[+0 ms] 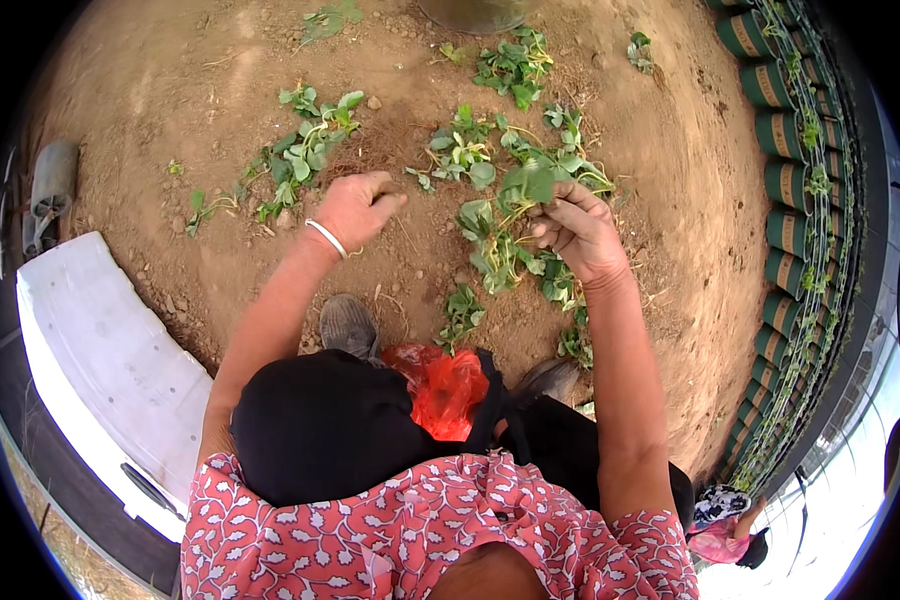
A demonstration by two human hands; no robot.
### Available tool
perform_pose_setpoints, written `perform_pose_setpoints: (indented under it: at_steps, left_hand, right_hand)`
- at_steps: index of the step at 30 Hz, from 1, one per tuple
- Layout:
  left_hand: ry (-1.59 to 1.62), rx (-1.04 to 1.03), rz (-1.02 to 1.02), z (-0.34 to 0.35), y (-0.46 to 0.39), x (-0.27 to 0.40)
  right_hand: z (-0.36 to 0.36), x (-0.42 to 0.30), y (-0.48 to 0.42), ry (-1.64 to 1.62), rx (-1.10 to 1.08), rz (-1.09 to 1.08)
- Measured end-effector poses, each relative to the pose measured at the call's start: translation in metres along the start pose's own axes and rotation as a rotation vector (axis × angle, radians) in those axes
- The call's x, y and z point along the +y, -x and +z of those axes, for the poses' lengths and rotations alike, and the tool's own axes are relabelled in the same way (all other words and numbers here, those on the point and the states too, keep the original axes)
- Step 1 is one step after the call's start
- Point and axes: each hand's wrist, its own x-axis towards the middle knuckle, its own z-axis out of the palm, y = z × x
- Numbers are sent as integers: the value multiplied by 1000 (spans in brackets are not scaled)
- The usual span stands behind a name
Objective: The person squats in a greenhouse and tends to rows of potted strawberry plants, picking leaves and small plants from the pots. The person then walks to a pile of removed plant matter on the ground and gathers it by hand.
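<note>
Bare-rooted leafy seedlings, which look like strawberry plants, lie in loose heaps on dry brown soil (pixel 412 270). My right hand (pixel 581 229) is over the right-hand heap (pixel 499 255), its thumb and fingers pinched at the pale stem of a leafy seedling (pixel 529 186). To the left, my left hand (pixel 360 210), with a white band at the wrist, hovers by a tangle of brown roots (pixel 375 146). Its fingers are curled inward, and whether anything thin is between them is hidden. Another heap of seedlings (pixel 300 154) lies just beyond it.
A red plastic bag (pixel 450 394) sits between my shoes. White foam-like panel (pixel 112 330) lies at left, near a grey roll (pixel 54 180). Green planting bags (pixel 780 135) with plants line the right side. A round container (pixel 476 13) stands ahead. Another person (pixel 724 536) is at lower right.
</note>
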Motion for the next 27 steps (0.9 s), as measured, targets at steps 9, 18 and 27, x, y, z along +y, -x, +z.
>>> perform_pose_setpoints:
  at_steps: [9,18,27]
  left_hand:
    - [361,-153,249,17,-2,40]
    - [470,-432,65,41,1,42]
    - [1291,-366,-284,29,-2,-4]
  right_hand:
    - [7,-3,-11,-68,-67,-41]
    - [13,-3,-12,-284,-20,-179]
    - [-4,0,-22,-384,369,-282]
